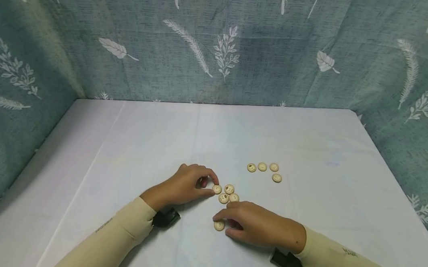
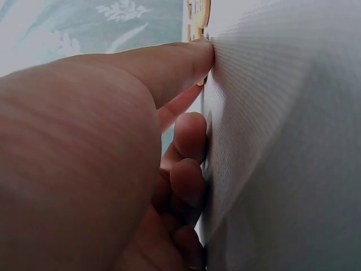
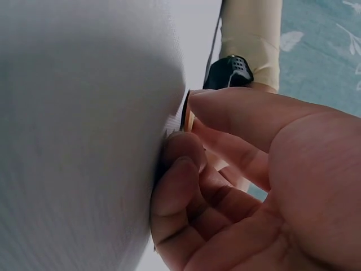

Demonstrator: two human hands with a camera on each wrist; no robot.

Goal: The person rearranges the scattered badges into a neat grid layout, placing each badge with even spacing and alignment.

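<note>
Small round wooden discs with dark printed marks lie on the white-covered table. My left hand (image 1: 187, 184) pinches one disc (image 1: 216, 189) at its edges between thumb and index finger, flat near the table. Right beside it sit three more discs, the nearest a disc (image 1: 223, 198) with a dark spot. Lower down, my right hand (image 1: 254, 224) holds another disc (image 1: 219, 225) between index finger and thumb. From the right wrist, that disc's thin edge (image 3: 189, 119) shows by the thumb tip. In the left wrist view the thumb (image 2: 175, 68) mostly covers the disc.
Farther back to the right, three discs stand in a short row, among them a middle disc (image 1: 262, 166), with one more disc (image 1: 276, 178) just below the row's right end. A green leaf-patterned curtain (image 1: 261, 63) borders the table (image 1: 145, 134) at back and sides.
</note>
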